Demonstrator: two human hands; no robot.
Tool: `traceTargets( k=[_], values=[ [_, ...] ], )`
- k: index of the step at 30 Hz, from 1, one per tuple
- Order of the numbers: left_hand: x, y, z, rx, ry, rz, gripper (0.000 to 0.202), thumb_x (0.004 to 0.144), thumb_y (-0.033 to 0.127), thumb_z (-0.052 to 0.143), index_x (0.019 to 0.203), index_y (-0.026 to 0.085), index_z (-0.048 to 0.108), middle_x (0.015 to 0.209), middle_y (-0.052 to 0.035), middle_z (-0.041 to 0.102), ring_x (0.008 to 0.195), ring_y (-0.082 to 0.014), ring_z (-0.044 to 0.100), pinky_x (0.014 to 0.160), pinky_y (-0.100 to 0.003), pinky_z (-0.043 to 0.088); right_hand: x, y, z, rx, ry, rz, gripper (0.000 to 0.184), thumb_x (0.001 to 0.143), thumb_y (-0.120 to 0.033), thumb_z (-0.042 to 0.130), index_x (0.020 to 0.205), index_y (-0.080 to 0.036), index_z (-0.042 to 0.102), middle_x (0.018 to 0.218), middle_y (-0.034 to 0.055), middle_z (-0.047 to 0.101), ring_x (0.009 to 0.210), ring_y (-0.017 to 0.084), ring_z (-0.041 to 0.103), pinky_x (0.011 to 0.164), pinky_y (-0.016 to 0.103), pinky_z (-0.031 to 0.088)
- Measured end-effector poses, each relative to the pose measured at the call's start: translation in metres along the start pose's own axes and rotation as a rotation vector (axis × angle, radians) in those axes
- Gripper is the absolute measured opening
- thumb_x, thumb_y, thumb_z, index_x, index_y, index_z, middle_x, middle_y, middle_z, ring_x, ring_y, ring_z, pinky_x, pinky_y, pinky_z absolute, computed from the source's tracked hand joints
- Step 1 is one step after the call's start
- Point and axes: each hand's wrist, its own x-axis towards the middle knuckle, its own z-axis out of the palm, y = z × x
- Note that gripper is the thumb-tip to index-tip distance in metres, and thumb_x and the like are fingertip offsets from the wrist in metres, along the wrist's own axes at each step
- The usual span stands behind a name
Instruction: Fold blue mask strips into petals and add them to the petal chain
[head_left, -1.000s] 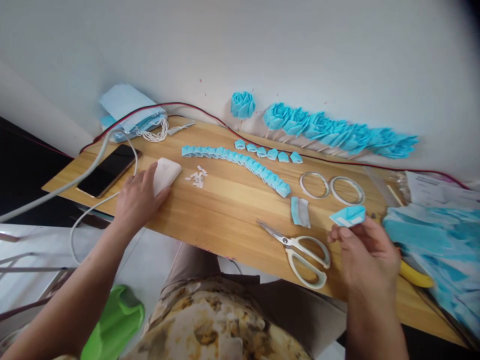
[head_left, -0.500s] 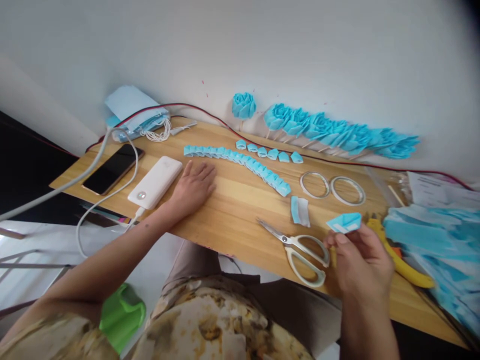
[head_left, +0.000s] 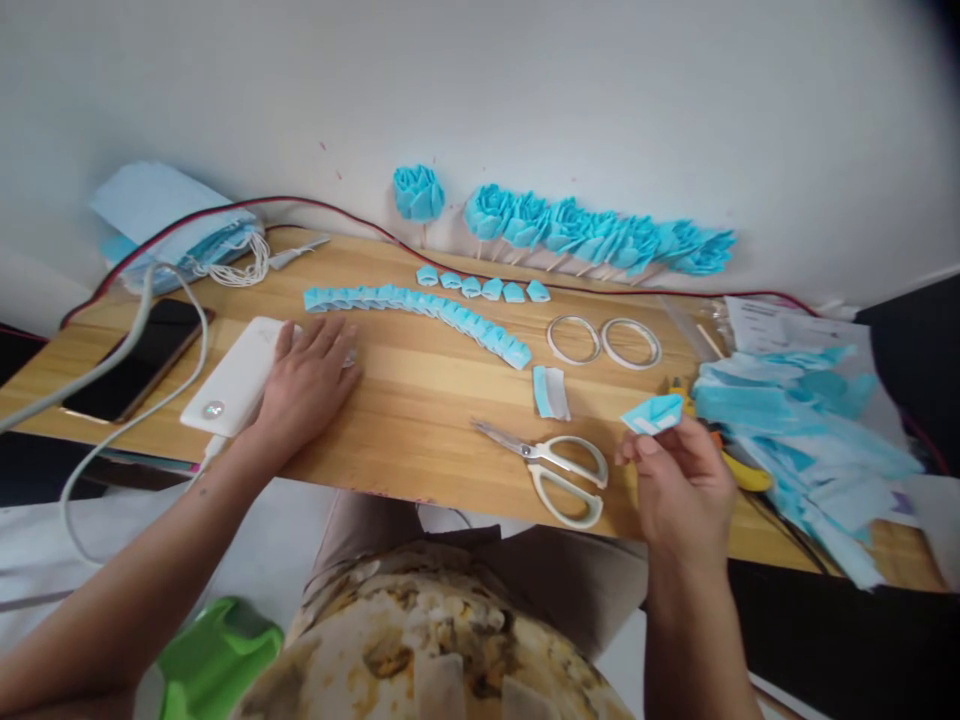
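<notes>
My right hand (head_left: 682, 480) pinches a folded piece of light-blue fabric (head_left: 654, 413) between thumb and fingers, above the table's right part. My left hand (head_left: 311, 380) lies flat with fingers spread, its thumb side over the edge of a white power bank (head_left: 232, 375). A small shiny bit peeks out by its fingertips, too little to name. Beyond the fingers runs a curved row of folded blue pieces (head_left: 405, 298). Scissors (head_left: 529, 452) with cream handles lie slightly open left of my right hand, near a flat blue-and-white strip (head_left: 551, 392).
Blue fabric roses (head_left: 566, 225) on sticks lean along the wall. Several loose folded petals (head_left: 491, 289) and two tape rings (head_left: 631, 343) lie before them. Blue scraps (head_left: 787, 410) cover yellow-handled pliers (head_left: 746, 472) partly. At left are a phone (head_left: 139, 360), masks (head_left: 172, 220) and a cable.
The view has turned right, so everything sits further left. My left hand has slid a little left onto the power bank's edge. My right hand still holds the folded piece.
</notes>
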Motion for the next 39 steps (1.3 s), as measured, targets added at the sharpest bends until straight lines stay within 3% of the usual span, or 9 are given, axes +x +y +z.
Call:
traceTargets(
  k=[5, 14, 19, 22, 26, 29, 32, 39],
  values=[
    [0.002, -0.007, 0.002, 0.052, 0.015, 0.004, 0.056, 0.101, 0.040, 0.042, 0.150, 0.014, 0.047, 0.160, -0.0187, 0.044, 0.151, -0.0383, 0.035, 0.124, -0.062, 0.019, -0.002, 0.005, -0.001, 0.026, 0.007, 0.018, 0.027, 0.067, -0.022, 0.083, 0.092, -0.024, 0.074, 0.072, -0.0045, 0.068, 0.058, 0.012, 0.057, 0.055, 0.026, 0.047],
    [0.025, -0.021, 0.013, 0.083, 0.039, 0.002, 0.048, 0.103, 0.027, 0.037, 0.147, 0.019, 0.054, 0.158, -0.0150, 0.048, 0.150, -0.0379, 0.037, 0.124, -0.064, 0.018, -0.008, 0.010, 0.000, 0.020, 0.003, 0.015, 0.031, 0.068, -0.022, 0.083, 0.098, -0.023, 0.075, 0.075, -0.0040, 0.069, 0.059, 0.012, 0.058, 0.056, 0.027, 0.047],
    [0.037, -0.030, 0.005, -0.065, 0.060, -0.025, 0.046, 0.103, 0.027, 0.036, 0.140, 0.013, 0.059, 0.151, -0.0185, 0.055, 0.140, -0.0353, 0.051, 0.117, -0.059, 0.035, -0.009, 0.009, -0.003, 0.016, 0.014, 0.021, 0.030, 0.066, -0.024, 0.085, 0.095, -0.023, 0.075, 0.074, -0.0040, 0.069, 0.058, 0.011, 0.058, 0.056, 0.027, 0.047],
    [0.025, -0.025, -0.005, -0.110, 0.119, -0.007, 0.042, 0.103, 0.027, 0.037, 0.128, 0.014, 0.068, 0.146, -0.0176, 0.060, 0.136, -0.0335, 0.055, 0.116, -0.057, 0.037, -0.010, 0.007, -0.002, 0.012, 0.030, 0.029, 0.029, 0.065, -0.024, 0.085, 0.093, -0.023, 0.075, 0.074, -0.0039, 0.069, 0.058, 0.011, 0.058, 0.055, 0.027, 0.047],
    [-0.013, -0.011, -0.010, -0.025, 0.124, 0.065, 0.038, 0.102, 0.034, 0.043, 0.107, 0.018, 0.077, 0.143, -0.0153, 0.063, 0.136, -0.0356, 0.054, 0.119, -0.061, 0.031, -0.009, 0.005, 0.002, 0.038, 0.076, 0.041, 0.032, 0.060, -0.020, 0.086, 0.090, -0.023, 0.075, 0.072, -0.0027, 0.069, 0.056, 0.012, 0.058, 0.052, 0.028, 0.047],
    [-0.032, -0.004, -0.005, -0.032, 0.080, 0.043, 0.037, 0.102, 0.033, 0.044, 0.108, 0.020, 0.078, 0.145, -0.0145, 0.061, 0.140, -0.0368, 0.050, 0.121, -0.063, 0.027, -0.007, 0.005, 0.005, 0.054, 0.076, 0.048, 0.032, 0.059, -0.017, 0.085, 0.089, -0.022, 0.076, 0.071, -0.0021, 0.069, 0.055, 0.012, 0.057, 0.051, 0.028, 0.047],
    [-0.034, -0.004, 0.001, -0.028, 0.066, 0.002, 0.038, 0.102, 0.031, 0.043, 0.118, 0.020, 0.075, 0.150, -0.0132, 0.057, 0.144, -0.0366, 0.046, 0.123, -0.063, 0.025, -0.006, 0.005, 0.010, 0.056, 0.069, 0.038, 0.030, 0.059, -0.017, 0.084, 0.087, -0.022, 0.076, 0.068, -0.0027, 0.069, 0.054, 0.012, 0.057, 0.051, 0.027, 0.047],
    [-0.013, -0.006, 0.009, 0.046, 0.071, -0.019, 0.043, 0.104, 0.030, 0.036, 0.127, 0.019, 0.070, 0.152, -0.0132, 0.055, 0.146, -0.0368, 0.042, 0.124, -0.061, 0.024, -0.006, 0.003, 0.010, 0.055, 0.041, 0.013, 0.030, 0.062, -0.017, 0.084, 0.091, -0.023, 0.077, 0.070, -0.0028, 0.070, 0.055, 0.012, 0.059, 0.052, 0.027, 0.048]
  ],
)
